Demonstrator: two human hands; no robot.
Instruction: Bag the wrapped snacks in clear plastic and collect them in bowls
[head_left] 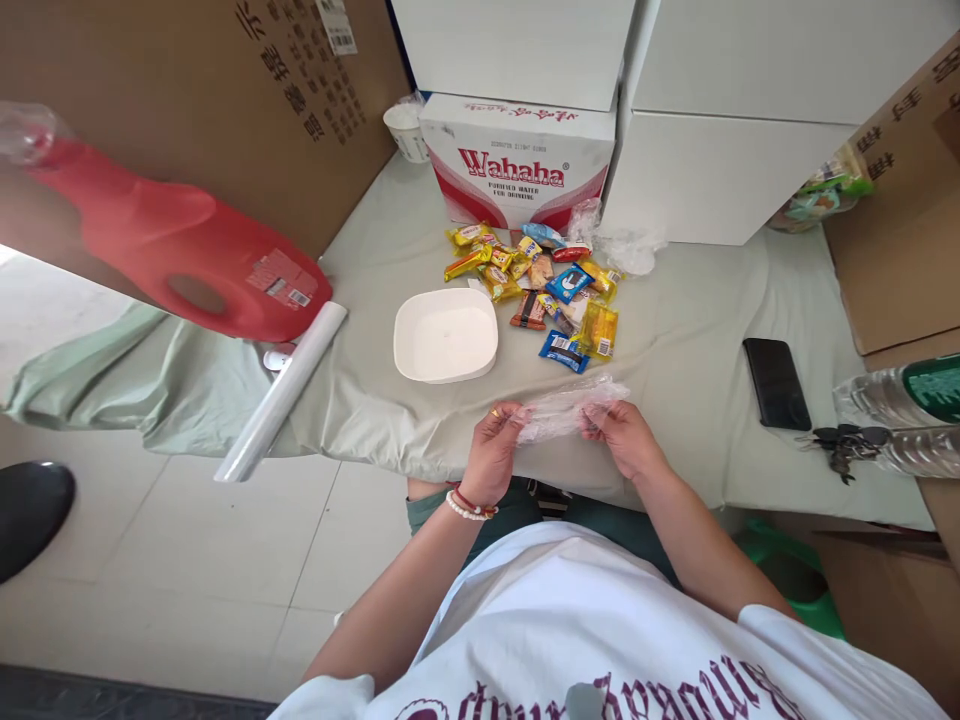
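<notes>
A crumpled clear plastic film point(553, 416) is stretched between my two hands at the table's front edge. My left hand point(493, 450) pinches its left end, with a beaded bracelet on that wrist. At the other end, my right hand point(624, 436) has its fingers closed on the film. Beyond my left hand stands an empty white square bowl point(447, 335). A pile of small wrapped snacks point(570, 284), yellow, blue and red, lies to the right of the bowl. More clear plastic point(634, 250) lies behind the pile.
A Wahaha carton point(521, 165) and a paper cup point(409, 130) stand at the back. On the left are a red jug point(195, 250) and a plastic roll point(283, 395) overhanging the edge. A phone point(777, 383), keys point(847, 445) and bottles point(892, 392) are on the right.
</notes>
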